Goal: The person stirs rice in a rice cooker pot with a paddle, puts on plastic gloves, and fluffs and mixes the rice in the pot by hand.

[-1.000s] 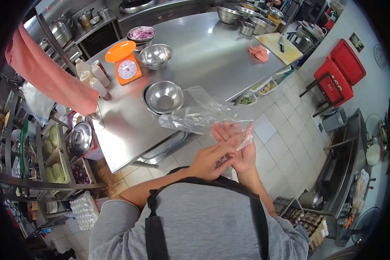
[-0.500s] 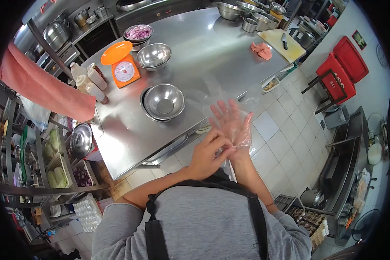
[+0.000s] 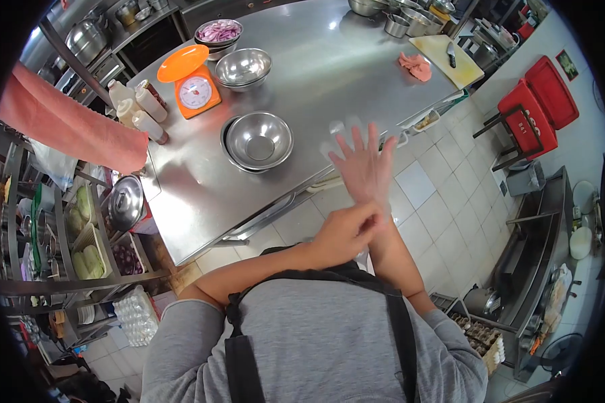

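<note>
"What do we count by the table?"

"One clear glove, on our right hand, spread, holding nothing; our left hand pinches it at the wrist, its edge hard to make out."

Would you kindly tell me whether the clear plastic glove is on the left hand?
No, the glove is on the right hand, and the left hand is bare.

A right hand is spread wide inside a clear plastic glove while the left hand pinches its wrist end, beside a steel worktop bearing nested metal bowls, an orange scale and a knife on a cutting board.
</note>
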`<control>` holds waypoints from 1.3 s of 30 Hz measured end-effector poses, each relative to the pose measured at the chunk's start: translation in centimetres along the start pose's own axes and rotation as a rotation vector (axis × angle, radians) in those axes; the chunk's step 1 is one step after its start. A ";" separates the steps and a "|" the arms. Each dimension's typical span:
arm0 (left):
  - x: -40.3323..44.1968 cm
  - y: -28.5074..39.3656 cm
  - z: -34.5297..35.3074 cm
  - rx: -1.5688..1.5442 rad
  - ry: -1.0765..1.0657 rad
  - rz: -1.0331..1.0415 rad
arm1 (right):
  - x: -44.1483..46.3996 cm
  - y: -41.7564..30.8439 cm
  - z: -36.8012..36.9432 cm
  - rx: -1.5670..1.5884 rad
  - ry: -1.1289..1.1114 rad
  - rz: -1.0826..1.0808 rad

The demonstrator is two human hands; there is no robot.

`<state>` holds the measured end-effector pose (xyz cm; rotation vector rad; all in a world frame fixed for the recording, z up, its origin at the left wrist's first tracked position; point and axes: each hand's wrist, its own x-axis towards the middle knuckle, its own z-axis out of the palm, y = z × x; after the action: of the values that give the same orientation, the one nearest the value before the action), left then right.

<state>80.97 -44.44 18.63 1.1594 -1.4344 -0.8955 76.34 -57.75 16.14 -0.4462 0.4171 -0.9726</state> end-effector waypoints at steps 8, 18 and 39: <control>-0.5 -0.8 1.6 0.008 -0.139 0.024 | 0.8 -1.1 -1.1 -0.054 -0.056 -0.105; 2.6 -1.2 -9.5 -0.534 0.293 -0.386 | -1.5 -5.4 -2.1 -0.545 -0.247 0.096; -1.8 3.3 -15.8 -0.237 0.367 -0.213 | -3.5 -2.8 4.1 -1.436 -0.222 0.022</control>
<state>95.89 -41.02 24.16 1.2344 -0.8967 -0.9150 74.80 -55.38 21.59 -1.8119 0.8809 -0.4432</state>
